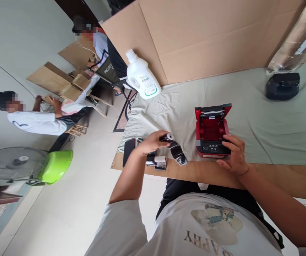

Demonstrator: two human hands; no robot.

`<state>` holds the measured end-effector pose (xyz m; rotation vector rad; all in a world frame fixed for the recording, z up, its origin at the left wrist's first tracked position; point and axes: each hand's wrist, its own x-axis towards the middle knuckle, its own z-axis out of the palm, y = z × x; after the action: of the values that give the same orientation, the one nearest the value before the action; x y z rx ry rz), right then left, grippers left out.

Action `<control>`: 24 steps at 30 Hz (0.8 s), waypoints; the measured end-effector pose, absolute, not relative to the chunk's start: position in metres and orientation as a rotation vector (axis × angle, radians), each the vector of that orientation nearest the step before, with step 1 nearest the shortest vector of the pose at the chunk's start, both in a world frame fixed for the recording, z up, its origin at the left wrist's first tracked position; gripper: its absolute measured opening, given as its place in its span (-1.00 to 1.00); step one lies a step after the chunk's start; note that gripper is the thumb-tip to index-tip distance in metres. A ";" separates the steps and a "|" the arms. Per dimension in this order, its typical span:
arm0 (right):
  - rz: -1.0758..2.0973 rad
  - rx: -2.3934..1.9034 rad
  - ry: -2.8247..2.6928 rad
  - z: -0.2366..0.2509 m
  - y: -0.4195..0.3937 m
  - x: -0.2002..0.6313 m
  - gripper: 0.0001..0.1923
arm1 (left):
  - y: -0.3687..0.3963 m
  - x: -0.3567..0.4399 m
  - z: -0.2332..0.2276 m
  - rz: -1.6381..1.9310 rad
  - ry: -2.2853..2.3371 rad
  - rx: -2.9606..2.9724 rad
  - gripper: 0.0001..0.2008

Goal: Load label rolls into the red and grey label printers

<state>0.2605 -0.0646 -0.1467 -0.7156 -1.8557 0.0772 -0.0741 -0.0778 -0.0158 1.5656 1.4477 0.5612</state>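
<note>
My left hand (155, 141) is closed around a small paper roll (170, 136) whose white end shows a core hole. A shiny black strip (178, 153) hangs from it toward the table edge. To the right, a red and black thermal printer (211, 151) stands with its lid raised and its red roll bay bare. My right hand (233, 153) grips the printer's near right corner, fingers on top and thumb at the front. Below my left hand lie another paper roll (160, 159) and black wrapped pieces, partly hidden. A dark phone-like slab (128, 152) is at the left.
A white jug (144, 80) stands at the table's back left, before a cardboard panel (195, 39). A black device (283, 86) sits far right on the cloth (262, 131). Two people work with cardboard at the left, near a fan (14, 161) and a green basin (58, 166).
</note>
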 end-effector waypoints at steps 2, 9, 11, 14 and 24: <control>0.076 -0.713 -1.860 -0.146 -0.065 0.260 -0.41 | -0.077 -0.108 -0.020 0.503 1.582 1.497 -0.54; 0.036 -0.714 -1.863 -0.147 -0.064 0.259 -0.45 | -0.041 -0.172 -0.059 0.176 1.928 1.562 -0.55; 0.018 -0.707 -1.865 -0.147 -0.063 0.259 -0.45 | -0.028 -0.178 -0.065 0.024 2.008 1.633 -0.55; 0.017 -0.688 -1.855 -0.146 -0.062 0.259 -0.46 | -0.016 -0.183 -0.073 -0.155 2.109 1.679 -0.53; 0.014 -0.692 -1.869 -0.143 -0.063 0.259 -0.47 | -0.055 -0.228 -0.067 -0.090 2.166 1.606 -0.48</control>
<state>0.2594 -0.0630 -0.1433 -0.6923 -1.8693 0.0136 -0.2284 -0.0545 -0.0667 1.6062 2.1657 -0.0896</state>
